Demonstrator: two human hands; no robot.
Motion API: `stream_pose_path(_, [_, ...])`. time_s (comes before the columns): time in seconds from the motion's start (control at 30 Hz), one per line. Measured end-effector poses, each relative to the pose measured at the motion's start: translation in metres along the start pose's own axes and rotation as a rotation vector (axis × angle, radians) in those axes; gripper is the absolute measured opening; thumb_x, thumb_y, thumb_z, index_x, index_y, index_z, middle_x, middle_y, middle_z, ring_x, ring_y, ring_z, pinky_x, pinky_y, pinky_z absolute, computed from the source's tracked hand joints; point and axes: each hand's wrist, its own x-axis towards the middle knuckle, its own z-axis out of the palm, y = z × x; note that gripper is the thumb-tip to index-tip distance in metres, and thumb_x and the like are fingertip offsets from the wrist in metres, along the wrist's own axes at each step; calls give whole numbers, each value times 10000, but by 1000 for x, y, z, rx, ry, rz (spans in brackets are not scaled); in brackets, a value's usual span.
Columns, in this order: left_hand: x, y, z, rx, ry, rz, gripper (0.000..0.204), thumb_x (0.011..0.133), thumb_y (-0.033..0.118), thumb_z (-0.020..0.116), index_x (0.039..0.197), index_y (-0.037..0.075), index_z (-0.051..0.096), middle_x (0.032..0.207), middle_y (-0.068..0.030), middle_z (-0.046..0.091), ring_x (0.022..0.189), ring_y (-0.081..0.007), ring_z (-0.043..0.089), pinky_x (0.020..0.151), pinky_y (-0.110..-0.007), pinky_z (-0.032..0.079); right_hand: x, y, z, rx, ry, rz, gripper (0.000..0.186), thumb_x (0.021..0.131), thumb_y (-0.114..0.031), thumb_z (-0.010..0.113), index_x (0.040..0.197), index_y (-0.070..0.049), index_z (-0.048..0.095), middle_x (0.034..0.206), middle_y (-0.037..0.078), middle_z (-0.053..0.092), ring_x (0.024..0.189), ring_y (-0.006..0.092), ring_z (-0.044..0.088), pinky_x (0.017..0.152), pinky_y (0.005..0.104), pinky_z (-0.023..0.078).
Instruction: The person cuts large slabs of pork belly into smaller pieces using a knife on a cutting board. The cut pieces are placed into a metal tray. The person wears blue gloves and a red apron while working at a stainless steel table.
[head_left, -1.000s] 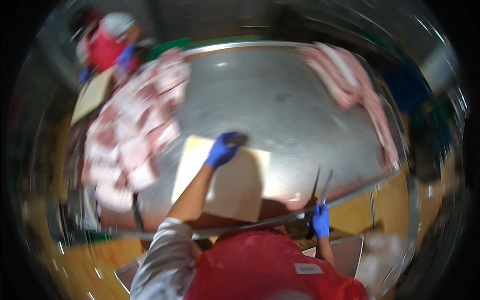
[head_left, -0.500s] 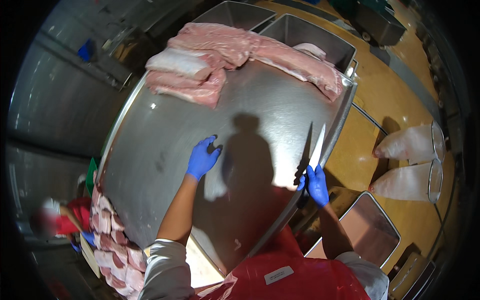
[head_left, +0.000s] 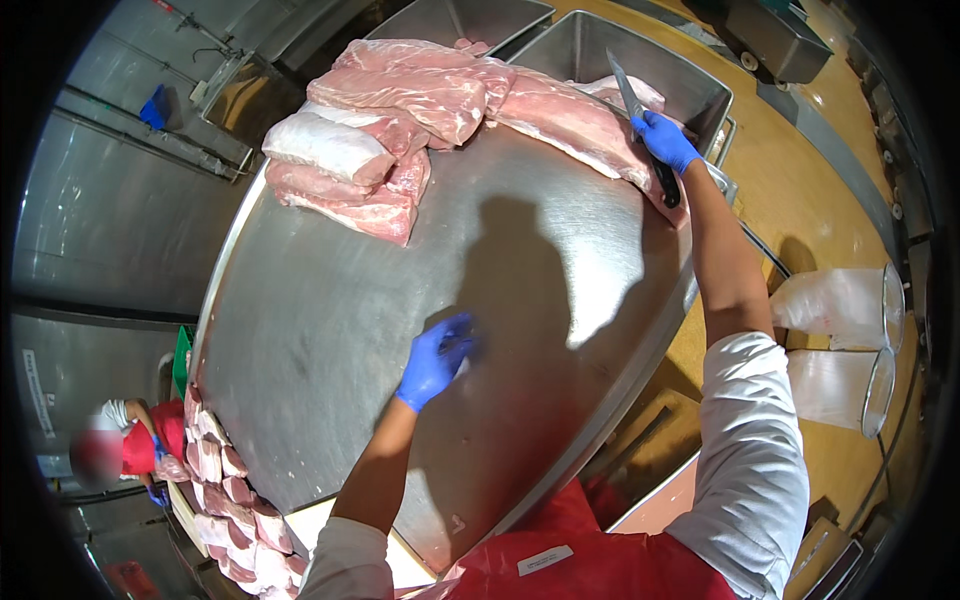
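My right hand [head_left: 662, 140] is closed on a knife [head_left: 668, 182] with a black handle, held over a long strip of pink meat [head_left: 555, 125] at the table's back right, its blade pointing up toward a steel bin. Several large slabs of meat [head_left: 400, 90] lie folded and piled along the back. My left hand [head_left: 432, 368] is over the middle of the steel table [head_left: 300, 340], fingers loosely bent and apart, holding nothing. A cream cutting board [head_left: 305, 520] shows beside my left forearm, near a heap of cut meat pieces [head_left: 230, 515].
Steel bins [head_left: 620, 50] stand behind the table. At the left end, a co-worker [head_left: 150, 440] in a red apron and blue gloves handles meat. On the right, clear bags [head_left: 830, 390] hang open on metal rings above a yellow floor [head_left: 760, 220].
My view has swung toward the end with the large slabs. My right hand has carried the knife forward from the right edge onto the long meat strip. My left hand has drawn back slightly.
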Motion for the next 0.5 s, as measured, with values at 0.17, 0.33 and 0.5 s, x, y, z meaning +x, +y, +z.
stream_pose_path(0.17, [-30, -17, -13, -173, 154, -37, 380, 939, 0, 632, 1319, -12, 627, 1217, -104, 705, 1082, -152, 668, 956, -294, 525, 12, -8, 1, -19, 36, 54, 532, 1024, -468, 471, 1172, 9, 654, 1197, 275, 673, 1143, 430, 634, 997, 465, 471])
stream_pose_path(0.33, [-31, 1, -6, -216, 91, -98, 354, 965, 12, 627, 1319, -8, 628, 1168, -71, 705, 1075, -132, 652, 960, -287, 512, 23, 3, 0, -88, 16, 78, 528, 1021, -450, 469, 1197, 11, 656, 1223, 287, 661, 1169, 422, 629, 1020, 470, 464])
stream_pose_path(0.5, [-18, -10, 13, -121, 88, 90, 402, 919, 88, 699, 1308, 16, 631, 1108, -130, 728, 972, -169, 699, 882, -315, 552, 4, -9, 9, -128, 12, 34, 533, 1012, -444, 477, 1124, 39, 672, 1177, 299, 672, 1098, 428, 652, 970, 472, 485])
